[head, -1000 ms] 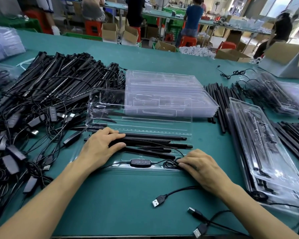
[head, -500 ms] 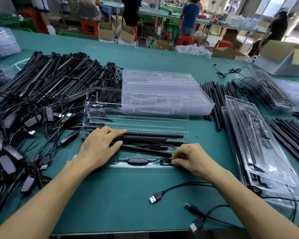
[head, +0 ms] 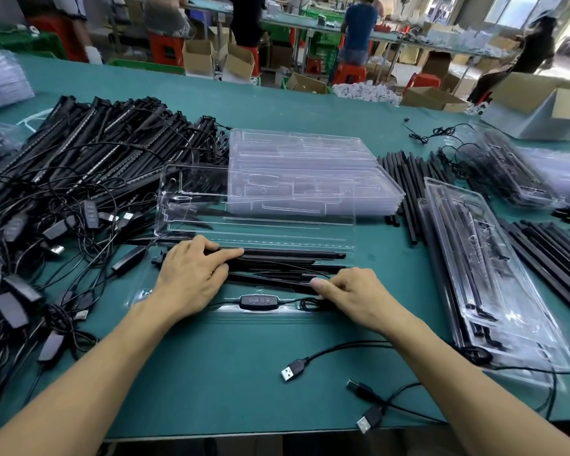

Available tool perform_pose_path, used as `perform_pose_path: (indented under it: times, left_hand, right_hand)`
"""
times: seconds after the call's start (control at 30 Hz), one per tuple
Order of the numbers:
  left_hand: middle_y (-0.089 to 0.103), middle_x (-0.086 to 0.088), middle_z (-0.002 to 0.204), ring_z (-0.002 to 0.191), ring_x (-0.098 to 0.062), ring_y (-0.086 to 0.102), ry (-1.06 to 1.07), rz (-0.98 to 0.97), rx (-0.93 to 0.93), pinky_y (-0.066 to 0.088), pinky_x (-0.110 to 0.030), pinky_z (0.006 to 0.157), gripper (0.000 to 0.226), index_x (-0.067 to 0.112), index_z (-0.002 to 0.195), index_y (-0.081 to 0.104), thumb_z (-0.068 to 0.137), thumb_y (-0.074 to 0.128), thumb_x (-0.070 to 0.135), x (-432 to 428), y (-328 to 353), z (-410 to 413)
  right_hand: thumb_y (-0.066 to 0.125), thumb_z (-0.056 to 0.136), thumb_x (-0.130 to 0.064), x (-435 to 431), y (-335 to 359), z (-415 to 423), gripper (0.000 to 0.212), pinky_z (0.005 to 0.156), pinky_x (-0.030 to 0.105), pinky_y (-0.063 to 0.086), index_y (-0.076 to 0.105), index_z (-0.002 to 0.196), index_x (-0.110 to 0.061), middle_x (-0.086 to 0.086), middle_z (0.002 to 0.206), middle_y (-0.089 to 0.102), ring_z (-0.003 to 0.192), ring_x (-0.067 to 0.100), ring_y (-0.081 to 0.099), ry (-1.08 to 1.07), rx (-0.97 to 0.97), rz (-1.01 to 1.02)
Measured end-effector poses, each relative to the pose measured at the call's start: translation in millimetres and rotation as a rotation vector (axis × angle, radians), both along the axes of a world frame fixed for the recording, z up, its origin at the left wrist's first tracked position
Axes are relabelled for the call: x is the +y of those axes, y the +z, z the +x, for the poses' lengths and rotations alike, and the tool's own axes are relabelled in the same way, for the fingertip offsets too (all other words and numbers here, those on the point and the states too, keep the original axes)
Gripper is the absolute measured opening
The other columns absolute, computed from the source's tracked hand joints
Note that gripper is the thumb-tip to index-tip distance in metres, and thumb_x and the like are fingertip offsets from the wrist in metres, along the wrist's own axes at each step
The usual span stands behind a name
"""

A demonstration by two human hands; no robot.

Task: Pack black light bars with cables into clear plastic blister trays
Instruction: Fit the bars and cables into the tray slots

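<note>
Head: L hand [head: 191, 278] still flat on light bars [head: 293, 255]; R hand [head: 356, 294] crept up, grip unclear.

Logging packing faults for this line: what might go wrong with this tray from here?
The USB plug lies outside the tray; if it belongs here, the lid may pinch its lead. The light bars under the left hand lie askew, so they may not seat.

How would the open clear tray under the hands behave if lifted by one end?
Probably floppy: the blister tray looks like thin clear sheet, with its lid lying open behind. Likely light, yet the light bars sit uncovered in it under the left hand, so they may slide.
</note>
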State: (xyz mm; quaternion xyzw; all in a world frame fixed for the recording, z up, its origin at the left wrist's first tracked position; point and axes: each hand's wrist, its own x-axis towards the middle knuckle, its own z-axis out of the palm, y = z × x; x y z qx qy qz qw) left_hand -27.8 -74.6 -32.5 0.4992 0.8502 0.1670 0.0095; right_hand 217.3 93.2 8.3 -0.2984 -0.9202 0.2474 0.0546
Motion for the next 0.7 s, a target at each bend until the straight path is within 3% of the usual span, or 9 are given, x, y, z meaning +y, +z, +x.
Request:
perform_pose_path:
  times: [0.13,0.27,0.37,0.5,0.6,0.7]
  left_hand:
    - [0.049,0.003,0.117,0.114,-0.023,0.047,-0.006,0.008,-0.005,0.030,-0.038,0.108,0.050,0.051,0.135,0.052,0.093,0.026,0.046,-0.7,-0.7,1.3]
    - [0.049,0.004,0.118,0.115,-0.022,0.045,0.012,0.027,-0.031,0.030,-0.038,0.108,0.040,0.052,0.135,0.051,0.100,0.042,0.036,0.6,-4.1,-0.4]
    - [0.049,0.005,0.117,0.115,-0.022,0.045,0.008,0.024,-0.029,0.030,-0.038,0.107,0.038,0.052,0.135,0.051,0.100,0.042,0.038,1.2,-3.7,0.1]
    - [0.049,0.005,0.116,0.113,-0.022,0.046,0.003,0.009,-0.038,0.030,-0.038,0.105,0.052,0.053,0.134,0.051,0.092,0.023,0.064,-1.4,-0.9,2.1]
    - [0.046,0.007,0.118,0.116,-0.021,0.044,0.013,-0.025,-0.052,0.029,-0.036,0.107,0.045,0.057,0.134,0.048,0.092,0.036,0.065,0.4,-1.3,-0.9]
    - [0.044,0.010,0.119,0.115,-0.018,0.042,0.015,-0.053,-0.059,0.029,-0.035,0.108,0.047,0.059,0.135,0.045,0.090,0.035,0.068,0.7,-1.1,-2.8]
  right_hand:
    - [0.077,0.077,-0.049,-6.0,-3.2,-7.6,0.036,0.054,0.021,0.035,0.062,0.060,-0.021,-0.009,0.058,0.055,0.058,0.005,0.049,-0.126,-0.031,-0.059]
    - [0.084,0.072,-0.039,-9.3,-0.8,-11.6,0.032,0.057,0.023,0.037,0.056,0.064,-0.023,-0.010,0.062,0.058,0.062,0.005,0.051,-0.149,-0.036,-0.108]
    - [0.081,0.076,-0.036,-11.8,-1.3,-12.7,0.025,0.061,0.023,0.039,0.061,0.068,-0.024,-0.010,0.063,0.059,0.065,0.007,0.053,-0.140,-0.053,-0.094]
    - [0.074,0.084,-0.029,-12.9,-0.5,-12.4,0.016,0.057,0.016,0.037,0.063,0.073,-0.027,-0.009,0.065,0.059,0.064,0.004,0.052,-0.083,-0.094,-0.100]
    - [0.067,0.086,-0.021,-6.2,6.3,-10.5,0.015,0.052,0.008,0.039,0.064,0.074,-0.028,-0.009,0.070,0.065,0.065,0.000,0.054,-0.035,-0.128,-0.167]
    - [0.063,0.086,-0.016,-0.4,9.7,-8.9,0.015,0.056,0.007,0.039,0.064,0.078,-0.029,-0.014,0.077,0.066,0.072,-0.001,0.056,0.014,-0.165,-0.191]
